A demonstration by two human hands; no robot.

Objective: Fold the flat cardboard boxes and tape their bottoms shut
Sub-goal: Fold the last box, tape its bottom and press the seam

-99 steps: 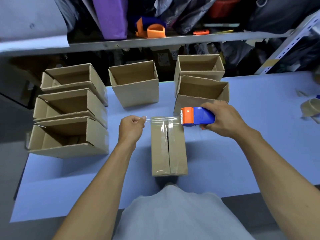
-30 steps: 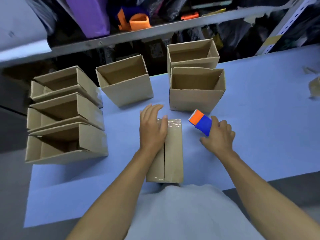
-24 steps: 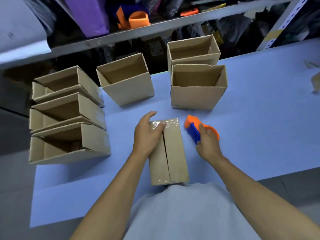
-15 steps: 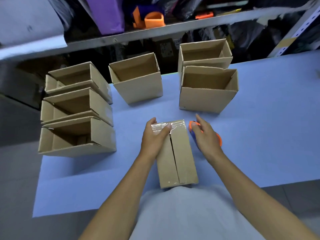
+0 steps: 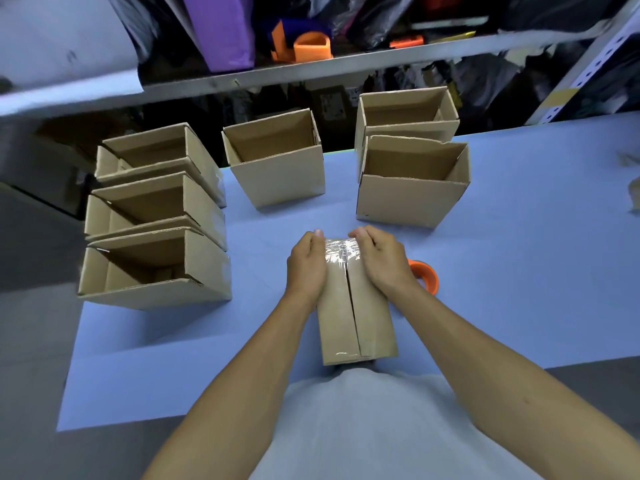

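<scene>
A cardboard box [image 5: 360, 327] lies bottom-up on the blue table [image 5: 519, 289] right in front of me, its two flaps meeting at a centre seam. Clear tape [image 5: 341, 252] crosses the far end of the seam, and another strip shines at the near end. My left hand [image 5: 306, 268] curls over the box's far left corner. At the far right corner my right hand [image 5: 382, 261] does the same, beside the tape. The orange tape dispenser [image 5: 427, 277] lies on the table just right of the box, partly hidden by my right wrist.
Three open folded boxes [image 5: 152, 271] sit in a row along the table's left edge. One more open box [image 5: 277, 168] stands at the back middle and two boxes [image 5: 412, 188] at the back right. A cluttered metal shelf [image 5: 346, 64] overhangs the far edge.
My right hand set the tape dispenser down right of the box and moved onto the box's far right corner. My left hand stayed at the taped far end.
</scene>
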